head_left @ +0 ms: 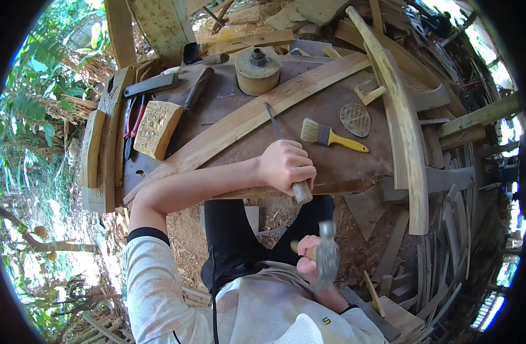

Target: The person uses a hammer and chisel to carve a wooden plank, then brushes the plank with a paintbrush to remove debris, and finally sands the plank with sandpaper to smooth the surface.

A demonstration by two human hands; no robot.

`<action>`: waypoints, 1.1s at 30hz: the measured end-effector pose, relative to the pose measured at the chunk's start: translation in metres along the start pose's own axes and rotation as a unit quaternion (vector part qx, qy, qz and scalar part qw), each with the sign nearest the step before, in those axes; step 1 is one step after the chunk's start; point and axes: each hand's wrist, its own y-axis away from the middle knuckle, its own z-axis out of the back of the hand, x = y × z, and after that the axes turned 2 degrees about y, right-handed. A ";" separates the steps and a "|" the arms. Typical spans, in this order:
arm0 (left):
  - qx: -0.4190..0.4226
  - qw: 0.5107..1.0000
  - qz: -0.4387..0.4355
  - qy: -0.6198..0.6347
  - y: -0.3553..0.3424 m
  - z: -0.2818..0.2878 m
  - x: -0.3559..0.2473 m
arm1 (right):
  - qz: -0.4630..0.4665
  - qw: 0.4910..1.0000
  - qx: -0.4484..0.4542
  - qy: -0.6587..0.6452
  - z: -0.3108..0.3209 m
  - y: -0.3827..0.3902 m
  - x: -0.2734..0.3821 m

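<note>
My left hand (287, 165) is closed round the wooden handle of a chisel (273, 121). The chisel's thin metal blade slants away from me, its tip at a long wooden plank (234, 129) that lies diagonally over the workbench (217, 106). Close to my body, lower right, my right hand (308, 258) grips a hammer (327, 257) by its handle, the metal head slightly blurred. Just right of the chisel lie a brush (332, 135) with a yellow handle and an oval ridged piece (355, 119).
Red-handled pliers (135, 123), a curved wood block (158, 129) and a dark-handled tool (199, 88) lie on the bench's left. A round tin (258, 71) stands at the back. A long curved pole (398, 103) borders the right side, beside stacked wood scraps (446, 229).
</note>
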 end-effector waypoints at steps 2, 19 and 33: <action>-0.007 1.000 -0.001 -0.005 -0.001 -0.003 -0.001 | 0.013 0.999 -0.032 -0.006 -0.007 0.005 -0.021; 0.012 1.000 0.023 0.006 0.001 -0.004 -0.003 | -0.040 0.992 -0.008 0.122 -0.004 -0.004 -0.001; 0.038 0.999 0.023 0.000 -0.002 -0.003 -0.001 | -0.080 0.994 -0.062 0.029 -0.006 0.021 -0.028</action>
